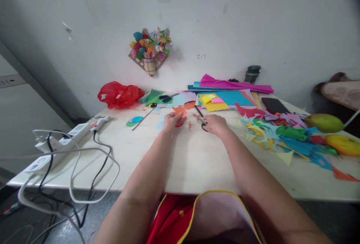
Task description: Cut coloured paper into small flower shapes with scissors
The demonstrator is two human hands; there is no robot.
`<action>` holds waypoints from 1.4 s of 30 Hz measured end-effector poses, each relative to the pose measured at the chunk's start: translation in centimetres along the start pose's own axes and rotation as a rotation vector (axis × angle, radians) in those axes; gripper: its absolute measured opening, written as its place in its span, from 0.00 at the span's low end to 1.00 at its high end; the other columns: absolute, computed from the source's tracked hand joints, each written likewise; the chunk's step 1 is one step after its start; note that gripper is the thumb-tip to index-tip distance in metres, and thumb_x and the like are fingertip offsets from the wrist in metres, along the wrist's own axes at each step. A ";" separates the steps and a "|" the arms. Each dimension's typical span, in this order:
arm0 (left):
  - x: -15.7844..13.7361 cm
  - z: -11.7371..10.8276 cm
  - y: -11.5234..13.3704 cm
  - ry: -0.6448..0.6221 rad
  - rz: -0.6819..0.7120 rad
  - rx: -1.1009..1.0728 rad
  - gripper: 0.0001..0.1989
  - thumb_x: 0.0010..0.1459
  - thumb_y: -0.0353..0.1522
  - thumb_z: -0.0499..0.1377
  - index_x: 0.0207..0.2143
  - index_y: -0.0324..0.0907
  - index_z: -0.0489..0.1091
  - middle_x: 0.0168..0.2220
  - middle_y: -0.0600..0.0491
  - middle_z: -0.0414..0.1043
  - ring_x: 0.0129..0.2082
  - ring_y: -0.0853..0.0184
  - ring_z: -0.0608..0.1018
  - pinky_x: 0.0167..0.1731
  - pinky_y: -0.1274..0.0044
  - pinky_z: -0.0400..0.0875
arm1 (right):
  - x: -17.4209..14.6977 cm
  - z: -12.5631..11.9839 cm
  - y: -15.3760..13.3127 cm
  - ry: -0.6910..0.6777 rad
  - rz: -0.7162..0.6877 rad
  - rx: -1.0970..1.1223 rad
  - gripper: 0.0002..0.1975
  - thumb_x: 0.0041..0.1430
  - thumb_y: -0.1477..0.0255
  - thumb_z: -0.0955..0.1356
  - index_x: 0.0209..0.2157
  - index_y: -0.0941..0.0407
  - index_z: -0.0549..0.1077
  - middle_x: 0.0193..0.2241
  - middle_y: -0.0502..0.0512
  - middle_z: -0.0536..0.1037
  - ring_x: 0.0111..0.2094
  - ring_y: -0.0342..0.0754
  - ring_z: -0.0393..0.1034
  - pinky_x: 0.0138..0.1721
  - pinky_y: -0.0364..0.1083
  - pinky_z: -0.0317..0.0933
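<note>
My left hand [170,121] pinches an orange paper flower [180,111] by its lower left edge, above the middle of the table. To its right, my right hand [216,124] is closed round a pair of scissors [200,120], whose blades point left toward the flower without touching it. Small orange paper scraps [190,125] lie on the table between the hands. Under and beside my left hand are pale blue paper circles [159,124] and a red paper piece [180,124], partly hidden. A dark pencil-like stick [199,111] lies just beyond the scissors.
Coloured paper scraps [281,131] and two mango-like fruits [323,123] cover the right side. Paper sheets [230,99], a phone [275,105], dark scissors [168,97] and a red plastic bag [120,95] lie along the back. A power strip [59,148] with loose cables occupies the left.
</note>
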State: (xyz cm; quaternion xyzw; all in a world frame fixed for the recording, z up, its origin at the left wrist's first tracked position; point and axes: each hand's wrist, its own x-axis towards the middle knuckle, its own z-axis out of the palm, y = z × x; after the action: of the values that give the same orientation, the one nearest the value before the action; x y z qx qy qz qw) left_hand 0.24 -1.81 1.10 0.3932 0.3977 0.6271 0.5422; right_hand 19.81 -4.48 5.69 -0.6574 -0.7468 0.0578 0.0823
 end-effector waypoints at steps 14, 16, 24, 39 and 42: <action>0.2 -0.3 0.4 0.039 -0.017 -0.121 0.13 0.44 0.31 0.71 0.31 0.35 0.73 0.27 0.49 0.77 0.29 0.64 0.82 0.39 0.71 0.76 | 0.8 0.4 1.2 -0.085 0.024 1.211 0.09 0.51 0.70 0.74 0.31 0.60 0.75 0.17 0.49 0.74 0.14 0.38 0.64 0.11 0.37 0.44; 0.2 -0.3 0.5 0.046 -0.017 -0.129 0.12 0.44 0.30 0.71 0.30 0.36 0.73 0.27 0.49 0.77 0.31 0.62 0.82 0.39 0.71 0.76 | 0.7 0.5 1.5 -0.163 -0.021 1.231 0.13 0.53 0.63 0.74 0.30 0.59 0.74 0.17 0.48 0.73 0.14 0.39 0.65 0.11 0.37 0.46; 0.0 -0.1 0.6 0.045 -0.030 -0.187 0.09 0.44 0.27 0.68 0.29 0.36 0.73 0.28 0.49 0.78 0.31 0.63 0.82 0.40 0.72 0.76 | 0.2 0.8 1.3 -0.391 -0.157 1.090 0.16 0.53 0.60 0.73 0.32 0.58 0.72 0.20 0.51 0.76 0.18 0.43 0.71 0.12 0.37 0.50; -0.2 0.8 0.4 0.095 -0.086 -0.179 0.09 0.46 0.27 0.68 0.30 0.35 0.71 0.26 0.50 0.76 0.26 0.67 0.80 0.37 0.73 0.75 | -0.2 1.3 -0.9 -0.378 -0.134 1.053 0.11 0.63 0.68 0.68 0.27 0.58 0.69 0.17 0.48 0.71 0.14 0.38 0.65 0.10 0.36 0.47; -0.3 1.2 0.5 0.104 -0.086 -0.187 0.07 0.48 0.26 0.66 0.31 0.35 0.71 0.26 0.50 0.76 0.25 0.68 0.80 0.35 0.74 0.75 | 0.1 1.7 -1.1 -0.359 -0.121 1.072 0.11 0.63 0.68 0.68 0.28 0.58 0.69 0.17 0.47 0.71 0.14 0.37 0.64 0.10 0.35 0.47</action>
State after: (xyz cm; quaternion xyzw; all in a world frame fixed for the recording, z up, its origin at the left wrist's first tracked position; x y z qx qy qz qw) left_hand 1.20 -2.09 1.97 0.2905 0.3816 0.6570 0.5816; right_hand 18.41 -4.50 4.20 -0.4596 -0.6516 0.5349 0.2795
